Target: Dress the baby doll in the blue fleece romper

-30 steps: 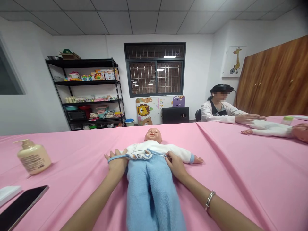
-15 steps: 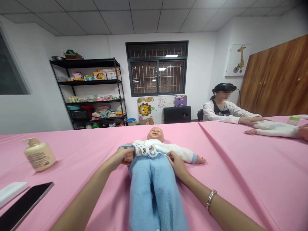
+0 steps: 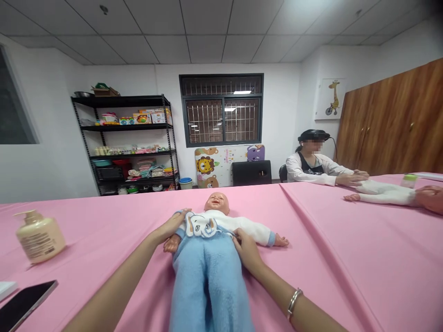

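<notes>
A baby doll (image 3: 217,203) lies on its back on the pink table (image 3: 104,230), head away from me. It wears a white top with an elephant print (image 3: 202,227) and fluffy blue trousers (image 3: 206,276). My left hand (image 3: 171,225) rests on the doll's arm and sleeve at its left side, fingers curled round it. At the waistband on the other side, my right hand (image 3: 245,249) pinches the trousers; a silver bracelet sits on that wrist.
A cream pump bottle (image 3: 39,237) stands at the left, with a dark phone (image 3: 22,305) near the front left corner. Across the table at the right another person (image 3: 313,161) handles a second doll (image 3: 387,194). A black shelf rack (image 3: 128,143) stands by the far wall.
My left hand let go of the stretched waistband and moved up onto the doll's arm. The white top now lies down over the trousers, showing the elephant print. The view tilted up slightly.
</notes>
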{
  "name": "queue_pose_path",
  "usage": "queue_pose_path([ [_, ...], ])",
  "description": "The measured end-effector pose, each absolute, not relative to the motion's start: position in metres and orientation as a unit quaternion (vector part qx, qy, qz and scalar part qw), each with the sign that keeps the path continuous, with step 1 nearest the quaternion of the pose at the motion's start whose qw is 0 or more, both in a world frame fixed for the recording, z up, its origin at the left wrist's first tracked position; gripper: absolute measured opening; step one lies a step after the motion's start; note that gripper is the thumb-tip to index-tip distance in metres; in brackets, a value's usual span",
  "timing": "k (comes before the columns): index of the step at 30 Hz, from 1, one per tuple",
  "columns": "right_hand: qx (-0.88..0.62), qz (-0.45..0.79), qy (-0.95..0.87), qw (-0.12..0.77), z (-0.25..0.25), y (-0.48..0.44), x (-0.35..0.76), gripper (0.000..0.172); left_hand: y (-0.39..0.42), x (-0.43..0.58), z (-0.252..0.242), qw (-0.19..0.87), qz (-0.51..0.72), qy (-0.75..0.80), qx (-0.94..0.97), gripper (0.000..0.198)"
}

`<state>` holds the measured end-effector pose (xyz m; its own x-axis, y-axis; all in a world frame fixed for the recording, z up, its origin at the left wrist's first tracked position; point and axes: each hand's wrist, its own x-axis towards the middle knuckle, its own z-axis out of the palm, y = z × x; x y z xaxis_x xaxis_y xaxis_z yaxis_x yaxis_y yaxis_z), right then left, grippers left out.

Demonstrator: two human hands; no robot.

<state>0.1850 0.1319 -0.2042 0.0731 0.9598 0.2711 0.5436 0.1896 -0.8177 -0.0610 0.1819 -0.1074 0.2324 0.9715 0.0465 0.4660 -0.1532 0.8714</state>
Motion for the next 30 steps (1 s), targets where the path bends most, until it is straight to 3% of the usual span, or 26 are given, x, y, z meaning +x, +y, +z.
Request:
queue_pose_path([
  [6, -0.599, 0.243, -0.631, 0.428, -0.2, 0.131, 0.183, 0.032, 0.202, -0.064, -0.085, 0.447, 0.152, 0.546, 0.692, 0.081],
  [15, -0.598, 0.253, -0.628, 0.429, -0.198, 0.131, 0.18, 0.03, 0.227, -0.082, -0.071, 0.556, 0.078, 0.502, 0.657, 0.065],
  [23, -0.605, 0.254, -0.62, 0.43, -0.196, 0.133, 0.179, 0.029, 0.235, -0.056, -0.088, 0.466, 0.169, 0.517, 0.698, 0.07],
  [30, -0.601, 0.253, -0.621, 0.435, -0.198, 0.134, 0.179, 0.027, 0.259, -0.043, -0.095, 0.344, 0.105, 0.56, 0.746, 0.058],
])
